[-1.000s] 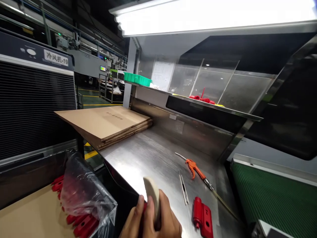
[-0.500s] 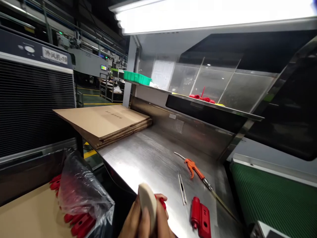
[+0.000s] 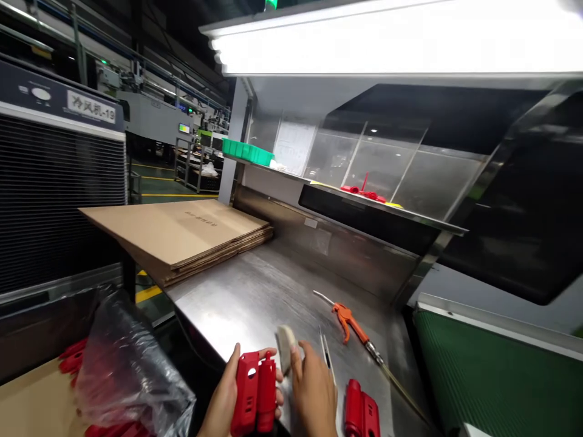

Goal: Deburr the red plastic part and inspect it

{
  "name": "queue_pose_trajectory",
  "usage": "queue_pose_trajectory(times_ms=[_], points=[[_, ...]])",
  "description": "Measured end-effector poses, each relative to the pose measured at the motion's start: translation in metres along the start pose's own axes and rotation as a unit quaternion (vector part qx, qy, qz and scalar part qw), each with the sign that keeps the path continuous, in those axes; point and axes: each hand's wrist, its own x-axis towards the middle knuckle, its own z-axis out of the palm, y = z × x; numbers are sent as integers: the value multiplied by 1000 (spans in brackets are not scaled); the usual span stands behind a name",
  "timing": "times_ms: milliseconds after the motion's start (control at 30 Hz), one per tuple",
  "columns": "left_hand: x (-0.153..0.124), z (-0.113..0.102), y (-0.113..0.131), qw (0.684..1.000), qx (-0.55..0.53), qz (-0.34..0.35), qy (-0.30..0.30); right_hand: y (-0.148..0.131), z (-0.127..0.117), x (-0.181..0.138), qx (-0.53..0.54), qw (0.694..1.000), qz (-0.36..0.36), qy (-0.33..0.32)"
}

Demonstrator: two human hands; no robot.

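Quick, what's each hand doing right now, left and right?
Left hand: closed on a red plastic part, held upright.
Right hand: fingers gripping a white pad beside the part.

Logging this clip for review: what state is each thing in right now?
Left hand: gripping a red hinge, held upright.
Right hand: holding a white pad beside that hinge.
Second hinge: lying flat on the bench, untouched.
Air gun: lying on the bench, unused.
Cardboard stack: folded flat.
Plastic bag: crumpled, over red parts.
Overhead lamp: on.
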Motion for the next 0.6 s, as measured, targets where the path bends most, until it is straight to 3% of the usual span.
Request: queue_pose_trajectory(times_ms=[67,167,300,433,533,600], points=[[5,-5,6,1000,4,1,-9,18,-14,43,-39,999,10,3],[8,-8,15,1000,-6,3,-28,59,-31,101,-118,989,92,16],[5,-4,26,998,-39,-5,-46,103,-31,145,-161,972,165,-34],[7,0,38,996,-77,20,-45,109,-40,136,-123,989,80,-4],[13,0,50,995,-79,52,-7,96,-49,98,-49,998,-14,22],[16,-2,58,994,-71,75,20,83,-43,68,43,995,-77,56]])
